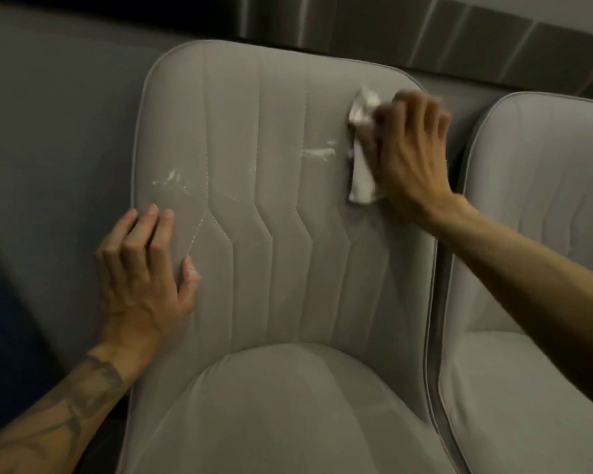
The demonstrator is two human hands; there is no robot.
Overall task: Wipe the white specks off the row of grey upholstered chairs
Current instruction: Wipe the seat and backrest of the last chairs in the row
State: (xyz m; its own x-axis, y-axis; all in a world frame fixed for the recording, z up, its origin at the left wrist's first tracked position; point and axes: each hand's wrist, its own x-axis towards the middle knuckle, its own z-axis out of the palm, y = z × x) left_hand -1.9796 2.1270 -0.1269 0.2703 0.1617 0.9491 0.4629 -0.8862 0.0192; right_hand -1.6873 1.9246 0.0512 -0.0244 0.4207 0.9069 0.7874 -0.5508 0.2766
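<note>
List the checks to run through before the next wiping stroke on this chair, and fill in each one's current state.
1. Grip: right hand holds white cloth against backrest: ok.
2. Bracing: left hand rests on the backrest: ok.
3. Cleared: centre smear beside the cloth: not ok, visible.
4. Cleared: left smear above the left hand: not ok, visible.
5. Speck-free: neighbouring chair: cannot tell, partly out of frame.

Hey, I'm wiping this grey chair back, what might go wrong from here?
The white cloth in the right hand may drag the white smear beside it into the stitched seams rather than lift it. The white marks above the left hand lie far from the cloth and might get missed.
</note>
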